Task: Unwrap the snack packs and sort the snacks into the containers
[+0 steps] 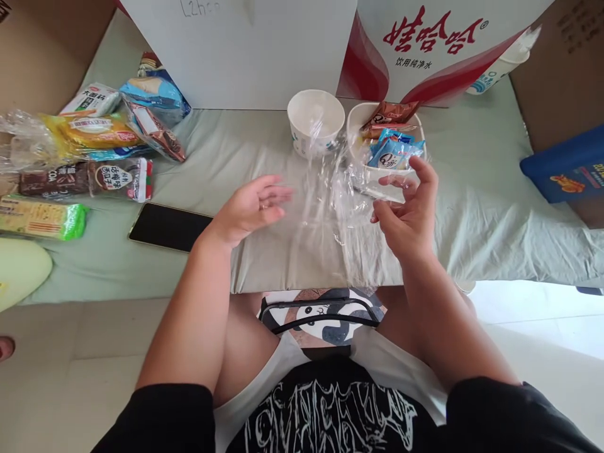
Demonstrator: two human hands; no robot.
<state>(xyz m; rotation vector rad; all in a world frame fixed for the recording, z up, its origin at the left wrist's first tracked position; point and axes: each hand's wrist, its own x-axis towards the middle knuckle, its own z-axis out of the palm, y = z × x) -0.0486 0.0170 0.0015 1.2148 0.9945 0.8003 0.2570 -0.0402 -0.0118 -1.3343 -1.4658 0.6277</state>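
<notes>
A sheet of clear plastic wrap (325, 207) lies crumpled between my hands, on the cloth. My left hand (252, 211) is at its left side, fingers stretched and slightly blurred, with nothing in them. On the right, my right hand (408, 211) has its fingers bent and apart; no held object shows. Just beyond the wrap stands a white paper cup (309, 151), partly behind the film. Beside it a white paper bowl (356, 135) holds small brown and blue snack packets (394, 153); my right fingertips are in front of its near side.
A black phone (167, 228) lies left of my left hand. Several packaged snacks (101, 132) are piled farther left. White cartons (264, 56) stand along the back, with another paper cup (500, 68) at back right. A blue package (566, 165) lies at the right.
</notes>
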